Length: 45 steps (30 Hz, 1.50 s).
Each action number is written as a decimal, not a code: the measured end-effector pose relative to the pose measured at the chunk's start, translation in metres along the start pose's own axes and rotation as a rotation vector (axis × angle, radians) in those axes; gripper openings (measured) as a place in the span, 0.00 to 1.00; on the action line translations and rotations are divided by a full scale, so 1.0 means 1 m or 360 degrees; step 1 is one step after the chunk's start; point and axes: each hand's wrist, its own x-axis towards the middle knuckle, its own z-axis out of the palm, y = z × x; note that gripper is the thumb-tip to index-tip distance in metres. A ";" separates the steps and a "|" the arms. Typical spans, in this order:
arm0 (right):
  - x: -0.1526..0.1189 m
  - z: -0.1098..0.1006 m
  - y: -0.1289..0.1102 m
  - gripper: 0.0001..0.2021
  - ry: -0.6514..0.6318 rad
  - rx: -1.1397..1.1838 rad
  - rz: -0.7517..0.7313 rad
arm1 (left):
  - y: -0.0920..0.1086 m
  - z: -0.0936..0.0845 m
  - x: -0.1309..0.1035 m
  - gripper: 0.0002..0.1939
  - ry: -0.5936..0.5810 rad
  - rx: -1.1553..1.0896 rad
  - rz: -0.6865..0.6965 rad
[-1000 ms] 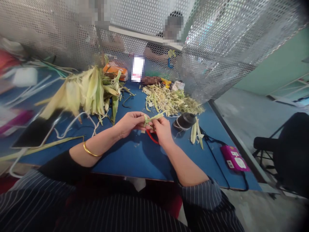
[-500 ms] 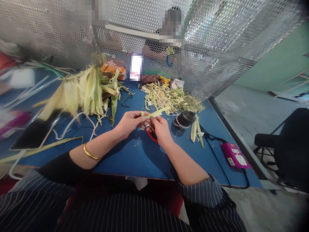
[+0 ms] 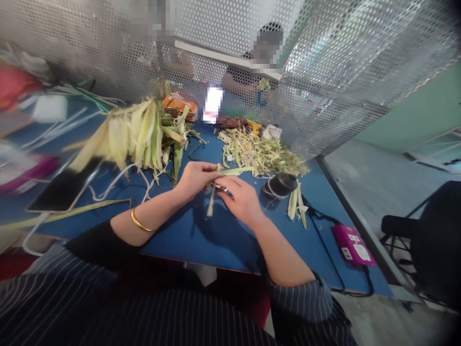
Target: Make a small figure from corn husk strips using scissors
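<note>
My left hand [image 3: 196, 181], with a gold bangle on the wrist, is closed in a pinch on a pale green corn husk strip [image 3: 237, 170]. One end of the strip sticks out to the right above my right hand [image 3: 243, 199]. A narrow husk tail [image 3: 211, 205] hangs below the fingers. My right hand's fingers close on the husk close to the left fingertips, and a small silvery glint shows among them. Just right of that hand stands a black thread cone [image 3: 280, 185]. Overlapping fingers hide the middle of the husk.
A heap of corn husks [image 3: 140, 134] lies at the left, beside a dark phone [image 3: 66, 185] with a white cable. Husk scraps [image 3: 261, 151] pile at the back. A magenta power box [image 3: 355, 245] sits on the right. Perforated metal panels [image 3: 230, 29] stand behind the blue table [image 3: 223, 245].
My right fingers have moved over toward the left fingertips, and the husk tail now hangs down in sight. The red loop under my right hand no longer shows. The view has shifted slightly.
</note>
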 end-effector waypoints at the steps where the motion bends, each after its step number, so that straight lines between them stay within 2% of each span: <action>1: 0.000 0.000 0.000 0.11 -0.0023 -0.0223 -0.0106 | -0.001 0.001 -0.001 0.14 -0.0039 -0.0034 -0.0030; 3: 0.001 0.000 0.000 0.11 -0.0066 -0.0559 -0.0303 | -0.002 0.002 -0.001 0.13 -0.0093 -0.0101 -0.0103; 6: 0.000 0.000 0.000 0.10 0.0043 -0.0674 -0.0433 | -0.002 0.004 -0.001 0.13 -0.0094 -0.0175 -0.0172; 8: 0.000 -0.002 0.001 0.08 0.0268 -0.0551 -0.0334 | -0.002 0.004 -0.001 0.12 -0.0119 -0.0185 -0.0173; 10: 0.000 -0.004 0.003 0.06 0.0491 -0.0368 -0.0107 | -0.001 0.005 -0.002 0.10 -0.0193 -0.0135 -0.0146; 12: 0.000 -0.006 0.005 0.05 0.0574 -0.0238 0.0173 | 0.001 0.007 -0.005 0.08 -0.0300 -0.0043 -0.0111; 16: 0.000 -0.005 0.011 0.09 0.0415 -0.0306 0.0595 | 0.005 0.008 -0.009 0.07 -0.0450 0.0102 -0.0048; 21: -0.001 -0.001 0.010 0.09 0.0333 -0.0439 0.0639 | 0.007 0.010 -0.013 0.10 -0.0578 -0.0009 -0.0110; 23: -0.001 0.001 0.009 0.10 0.0328 -0.0417 0.0667 | 0.006 0.012 -0.015 0.11 -0.0503 -0.0006 -0.0139; 28: 0.002 -0.007 0.013 0.09 0.0282 -0.0342 0.0710 | -0.001 0.014 -0.011 0.12 -0.0123 -0.0013 -0.0170; 31: 0.003 -0.024 0.013 0.12 0.0310 -0.0111 0.0690 | -0.003 0.011 -0.005 0.12 -0.0007 -0.0035 -0.0119; 34: 0.003 -0.036 0.010 0.08 0.0246 0.0419 0.0693 | 0.000 0.008 -0.003 0.11 0.0028 -0.0035 -0.0088; 36: 0.003 -0.037 0.008 0.07 0.0177 0.0797 0.0727 | 0.002 0.008 -0.004 0.11 0.0040 -0.0024 -0.0081; 38: 0.002 -0.034 0.006 0.11 0.0136 0.1059 0.0759 | 0.004 0.008 -0.006 0.10 0.0027 -0.0032 -0.0065; 41: 0.000 -0.029 0.006 0.18 0.0077 0.1250 0.0767 | 0.005 0.009 -0.007 0.10 -0.0032 -0.0083 -0.0029; 45: 0.000 -0.029 0.006 0.22 -0.0019 0.1274 0.0665 | 0.006 0.009 -0.007 0.09 -0.0061 -0.0129 -0.0022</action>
